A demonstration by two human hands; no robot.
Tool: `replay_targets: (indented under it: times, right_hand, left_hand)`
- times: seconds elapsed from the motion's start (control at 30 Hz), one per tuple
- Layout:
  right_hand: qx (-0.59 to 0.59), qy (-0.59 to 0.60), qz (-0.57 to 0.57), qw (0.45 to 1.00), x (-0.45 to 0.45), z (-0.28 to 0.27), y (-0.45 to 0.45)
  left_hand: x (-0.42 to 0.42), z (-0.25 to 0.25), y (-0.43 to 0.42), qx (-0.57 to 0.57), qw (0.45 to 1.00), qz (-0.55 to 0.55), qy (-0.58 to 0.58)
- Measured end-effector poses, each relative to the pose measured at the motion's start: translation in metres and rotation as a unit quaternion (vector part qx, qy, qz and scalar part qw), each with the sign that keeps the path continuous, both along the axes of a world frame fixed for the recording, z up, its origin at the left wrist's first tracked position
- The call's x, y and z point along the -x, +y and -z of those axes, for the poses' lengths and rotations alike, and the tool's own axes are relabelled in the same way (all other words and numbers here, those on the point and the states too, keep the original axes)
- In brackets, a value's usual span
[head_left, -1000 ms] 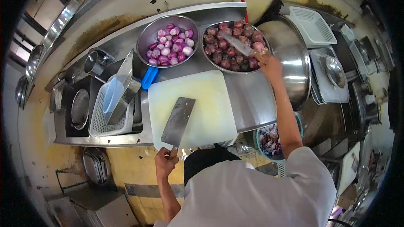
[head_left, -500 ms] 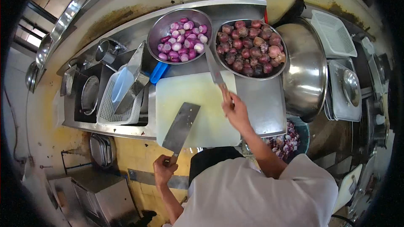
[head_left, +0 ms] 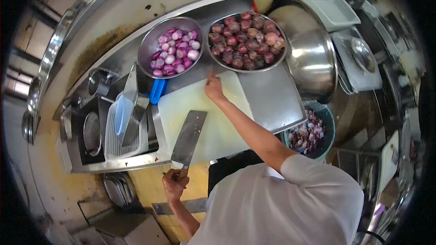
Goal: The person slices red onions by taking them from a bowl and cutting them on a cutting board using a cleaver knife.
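Observation:
My left hand (head_left: 175, 185) is closed around the handle of a cleaver (head_left: 190, 137). Its broad blade, flecked with small bits, lies over the pale cutting board (head_left: 227, 127). Past the board's far edge, my right hand (head_left: 213, 87) is closed and blurred, with a brownish end like the knife handle jutting forward; the blade cannot be made out. Ahead of that hand, a metal bowl (head_left: 144, 47) holds peeled red onions (head_left: 177, 51) on the left. A second metal bowl (head_left: 282, 54) to the right is full of unpeeled red onions (head_left: 247, 41).
A blue handle (head_left: 157, 91) lies left of the board. Beyond it are a sink with a white basket (head_left: 111, 138) and pans. A large steel pot (head_left: 313, 54) stands at right. Below the counter's right end, a tub (head_left: 330, 129) holds onion peelings.
My right hand has moved forward and left to the gap between the bowls; the knife blade seen earlier no longer shows. My left hand still holds the cleaver over the board. The view has turned.

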State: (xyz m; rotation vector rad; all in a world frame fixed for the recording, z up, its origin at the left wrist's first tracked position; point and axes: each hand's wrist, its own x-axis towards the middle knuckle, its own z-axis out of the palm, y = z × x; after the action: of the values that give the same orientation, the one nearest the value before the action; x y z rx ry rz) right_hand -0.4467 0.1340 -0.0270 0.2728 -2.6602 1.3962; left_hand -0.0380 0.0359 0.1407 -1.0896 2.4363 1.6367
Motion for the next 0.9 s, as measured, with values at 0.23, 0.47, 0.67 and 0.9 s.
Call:
replay_targets:
  times: [0.23, 0.47, 0.67, 0.9]
  right_hand:
    - [-0.204, 0.012, -0.247, 0.947, 0.013, -0.086, 0.047]
    - [-0.161, 0.228, 0.185, 0.942, 0.111, -0.144, 0.230]
    - [-0.267, 0.133, 0.038, 0.954, 0.176, -0.100, 0.284]
    - [-0.254, 0.160, 0.122, 0.946, 0.148, -0.124, 0.287]
  left_hand:
    - [-0.001, 0.013, -0.043, 0.006, 0.998, 0.060, -0.009]
    - [-0.011, 0.023, -0.044, -0.154, 0.988, 0.000, 0.014]
    - [-0.001, 0.009, -0.029, -0.315, 0.947, 0.005, 0.061]
    - [0.009, 0.014, -0.025, -0.347, 0.938, 0.002, 0.005]
